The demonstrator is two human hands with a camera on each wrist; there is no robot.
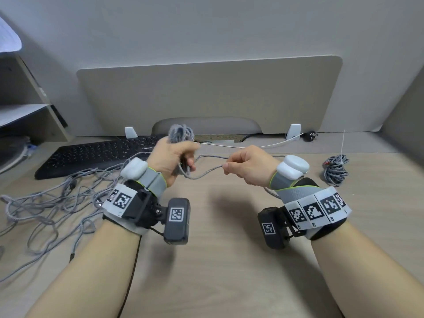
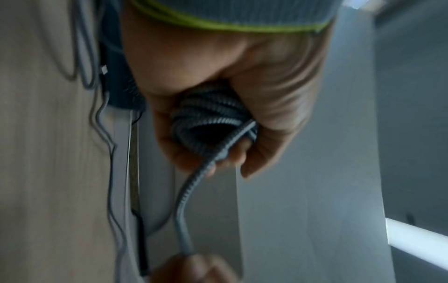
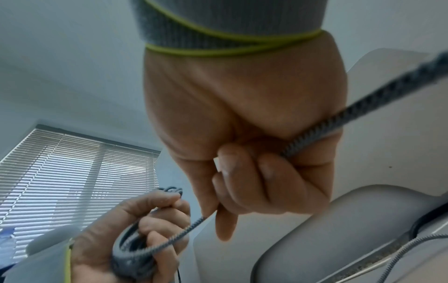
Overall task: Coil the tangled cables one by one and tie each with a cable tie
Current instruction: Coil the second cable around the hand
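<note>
My left hand [image 1: 176,157] is raised above the desk and grips a coil of grey braided cable [image 1: 181,134]; the loops stick out above the fist, and the bundle [image 2: 208,118] fills the palm in the left wrist view. A loose strand [image 1: 206,172] runs from the coil across to my right hand [image 1: 241,165], which pinches it between thumb and forefinger. In the right wrist view the same strand [image 3: 327,124] passes through the curled fingers [image 3: 242,172]. A tangle of grey cables [image 1: 50,203] lies on the desk at left. A tied coil [image 1: 336,169] with a white cable tie [image 1: 343,143] sits at right.
A black keyboard [image 1: 96,154] lies at the back left, partly under the cables. A white cable [image 1: 252,146] runs along the desk's back edge by the beige divider panel [image 1: 206,95]. A black plug [image 1: 311,135] lies at the back right. Shelves [image 1: 27,106] stand at far left.
</note>
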